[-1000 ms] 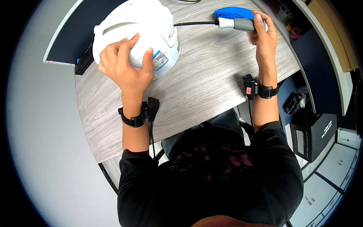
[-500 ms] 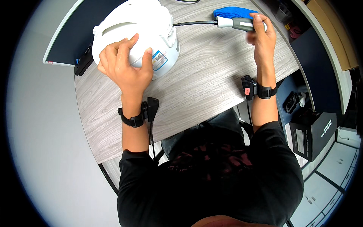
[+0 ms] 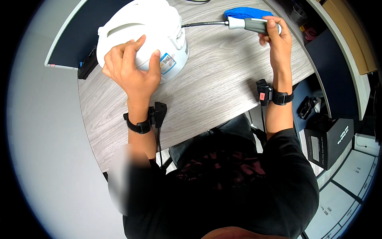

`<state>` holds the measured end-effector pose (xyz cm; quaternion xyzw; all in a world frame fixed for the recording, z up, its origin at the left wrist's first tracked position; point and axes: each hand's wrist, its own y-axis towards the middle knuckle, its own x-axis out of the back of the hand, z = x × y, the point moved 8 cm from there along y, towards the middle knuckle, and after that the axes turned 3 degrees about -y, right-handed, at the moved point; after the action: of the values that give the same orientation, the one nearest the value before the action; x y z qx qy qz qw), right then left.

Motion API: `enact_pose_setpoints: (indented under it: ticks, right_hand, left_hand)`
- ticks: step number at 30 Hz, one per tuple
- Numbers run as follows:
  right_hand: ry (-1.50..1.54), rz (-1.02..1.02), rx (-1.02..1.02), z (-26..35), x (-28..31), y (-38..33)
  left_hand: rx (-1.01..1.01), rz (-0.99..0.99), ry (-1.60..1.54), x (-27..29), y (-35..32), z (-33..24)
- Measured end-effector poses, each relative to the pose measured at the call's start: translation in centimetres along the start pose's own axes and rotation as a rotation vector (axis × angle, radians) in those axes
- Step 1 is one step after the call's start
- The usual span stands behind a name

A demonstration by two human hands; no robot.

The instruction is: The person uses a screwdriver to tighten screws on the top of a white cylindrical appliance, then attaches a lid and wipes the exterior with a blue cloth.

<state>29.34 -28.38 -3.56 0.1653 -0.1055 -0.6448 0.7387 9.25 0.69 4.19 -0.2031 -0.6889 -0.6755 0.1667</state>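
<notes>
A white rice cooker (image 3: pixel 153 26) sits at the far left of the desk, with a blue-and-white label on its side. My left hand (image 3: pixel 133 71) grips it from the near side, fingers bent over the top and thumb near the label. My right hand (image 3: pixel 281 44) holds a screwdriver (image 3: pixel 255 25) with a grey and white handle, its fingers closed around the handle end. The dark shaft runs level to the left, and its tip meets the cooker's right side near a latch-like part. What the tip touches is too small to make out. Behind the handle lies a blue cloth (image 3: pixel 240 13).
The wood-grain desk (image 3: pixel 215 79) ends close to my body. Dark panels (image 3: pixel 85 30) stand on the left and right. A black device (image 3: pixel 88 64) lies by the left panel; a clear cup (image 3: pixel 297 14) is at the right. Lower right, a black box (image 3: pixel 332 139) stands below desk height.
My right hand has shifted slightly right and down, its fingers re-set on the screwdriver handle. My left hand and the cooker stay put. A pale blur now shows by my left upper arm.
</notes>
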Motion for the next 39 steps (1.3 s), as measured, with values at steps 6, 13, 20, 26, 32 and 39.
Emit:
enact_pose_setpoints:
  ticks: [6,13,20,26,32,39]
  right_hand:
    - [0.168,-0.022,0.211,1.6,-0.8,-0.1]
    - [0.045,0.087,-0.130,-0.3,0.3,0.3]
    - [0.050,0.072,0.263,2.0,-0.4,-0.2]
    - [0.056,0.060,0.031,0.2,0.1,-0.1]
    - [0.017,0.076,-0.081,0.0,0.3,-0.2]
    - [0.038,-0.072,0.019,1.4,2.9,-0.3]
  left_hand:
    - [-0.004,-0.008,-0.003,0.1,-0.1,0.0]
    - [-0.003,-0.002,-0.002,0.0,0.0,0.0]
    - [-0.011,-0.014,-0.007,0.1,-0.1,0.0]
    - [-0.007,-0.010,-0.016,0.0,0.0,0.0]
    - [-0.003,-0.003,-0.004,0.2,-0.1,0.1]
    - [-0.027,0.022,-0.118,0.4,0.1,0.9]
